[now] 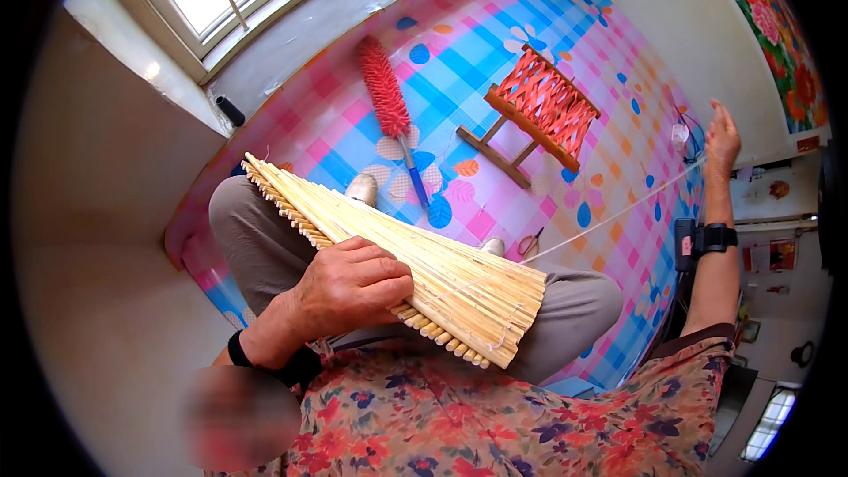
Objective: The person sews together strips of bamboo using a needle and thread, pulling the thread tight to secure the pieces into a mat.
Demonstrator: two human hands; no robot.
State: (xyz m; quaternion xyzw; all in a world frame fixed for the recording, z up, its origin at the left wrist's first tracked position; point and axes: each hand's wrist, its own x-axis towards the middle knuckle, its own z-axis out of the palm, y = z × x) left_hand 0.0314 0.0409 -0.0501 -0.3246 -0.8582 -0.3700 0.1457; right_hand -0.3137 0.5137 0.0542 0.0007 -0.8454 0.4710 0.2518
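A mat of pale, peeled plant stalks (442, 274), set side by side and stitched together, lies slanting across my lap. My left hand (353, 287) is closed over its near edge, the fingers curled onto the stalks and the thumb side hidden. Out to the far right, my right hand (723, 137) is raised with the arm stretched. From it a white thread (618, 214) runs tight down to the mat's right part. The right fingers are pressed together around the thread's end; the exact grip is small in view. Scissors (530, 245) lie just beyond the mat.
I sit cross-legged on a checked, flowered sheet (468, 115). Ahead lie a red fluffy duster (384, 88) with a blue handle and a wooden folding stool (543, 110) with red woven straps. A black spool (230, 110) stands by the window sill (291, 49).
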